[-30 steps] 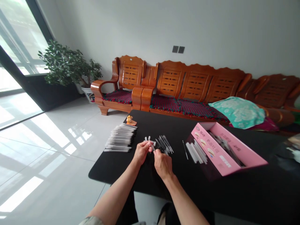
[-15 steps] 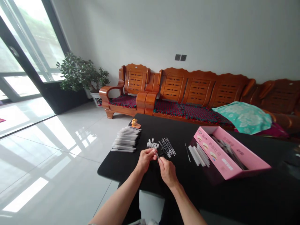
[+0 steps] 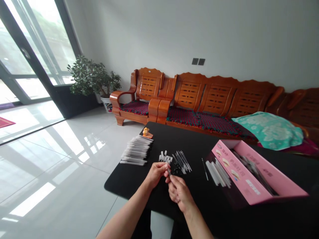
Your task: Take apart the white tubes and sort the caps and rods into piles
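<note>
Over the near side of the black table [image 3: 124, 181], my left hand [image 3: 156, 174] pinches the upper end of a slim pen [image 3: 169, 172]. Its lower end is in my right hand [image 3: 179, 192], fingers curled round it, so much of the pen is hidden. Just beyond my fingers lie short white pen caps [image 3: 164, 157], small black pieces [image 3: 176, 170] and a loose fan of pen refills [image 3: 183, 162]. To the left is a stacked row of whitish pens [image 3: 136, 152] with dark ends. Frosted pen barrels [image 3: 218, 173] lie to the right, beside a single refill [image 3: 204, 169].
An open pink box [image 3: 236, 181] with dark thin items inside stands at the table's right. A small orange figurine [image 3: 146, 132] sits at the far left corner. Behind the table run a wooden sofa [image 3: 191, 89] and a turquoise cloth [image 3: 270, 129]; a potted plant [image 3: 93, 76] stands by the door.
My view has turned slightly left, so the scene sits further right. Both hands stay on the pen; the right hand's fingers now show more, curled beneath it.
</note>
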{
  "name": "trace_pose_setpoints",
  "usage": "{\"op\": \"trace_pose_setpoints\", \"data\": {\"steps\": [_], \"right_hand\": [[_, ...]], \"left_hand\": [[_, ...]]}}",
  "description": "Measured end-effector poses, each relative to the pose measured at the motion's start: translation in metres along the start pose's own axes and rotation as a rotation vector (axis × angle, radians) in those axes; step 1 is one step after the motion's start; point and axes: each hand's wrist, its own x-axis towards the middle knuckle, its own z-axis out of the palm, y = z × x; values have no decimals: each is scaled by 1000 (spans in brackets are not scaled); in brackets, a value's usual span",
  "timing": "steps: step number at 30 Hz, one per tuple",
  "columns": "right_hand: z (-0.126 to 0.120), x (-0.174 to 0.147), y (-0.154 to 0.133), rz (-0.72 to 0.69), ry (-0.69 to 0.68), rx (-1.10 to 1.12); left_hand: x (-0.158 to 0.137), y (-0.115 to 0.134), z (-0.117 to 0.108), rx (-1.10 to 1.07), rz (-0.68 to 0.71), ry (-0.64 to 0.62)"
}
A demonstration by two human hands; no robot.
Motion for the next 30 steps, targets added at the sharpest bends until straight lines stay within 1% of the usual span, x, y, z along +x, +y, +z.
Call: {"op": "trace_pose_setpoints", "data": {"steps": [1,3,5,6,7,8,9,10,11,14,15,16,17,18,19,21,22,23,24,25,26,28,29,30], "right_hand": [[0,3,2,-76,70,-126],[0,9,3,-249,204,-457],[0,14,2,-360,293,-753],[1,16,1,-378,321,-844],[2,17,-1,-381,336,-886],[3,17,-3,-374,330,-875],[4,17,-5,-353,305,-808],[5,17,-7,-309,263,-689],[6,16,-9,-240,195,-528],[7,14,-10,29,-75,16],[7,14,-10,91,-140,142],[7,14,-9,124,-176,216],[6,15,-8,126,-175,232],[5,16,-7,98,-138,188],[4,17,-6,41,-80,84],[1,18,-4,-135,82,-265],[-1,18,-3,-227,162,-471],[-3,17,-2,-299,231,-661],[-6,15,0,-343,286,-813],[-9,12,2,-356,326,-914],[-12,9,5,-349,355,-966],[-22,4,11,-323,408,-981],[-28,1,14,-315,450,-978],[-37,-1,16,-311,503,-987]], "left_hand": [[0,-2,1,13,21,44],[1,-6,4,15,62,121],[1,-7,7,-5,99,181],[2,-7,7,-17,112,206],[3,-6,7,-28,122,227],[3,-5,6,-39,125,236],[4,-3,4,-47,121,228],[5,0,2,-54,108,202],[5,2,0,-61,89,160],[4,5,-5,-80,25,-7],[3,5,-5,-82,15,-44],[3,4,-5,-76,13,-64],[4,3,-5,-60,14,-66],[5,2,-5,-37,16,-50],[7,3,-7,-17,29,-7],[14,7,-12,-13,96,153],[18,10,-16,-32,163,271],[22,15,-21,-64,229,382],[25,19,-25,-66,276,443],[27,22,-28,-23,291,452],[29,23,-30,57,265,391],[28,21,-30,203,211,319],[26,17,-28,286,188,315],[24,13,-27,368,174,339]]}}
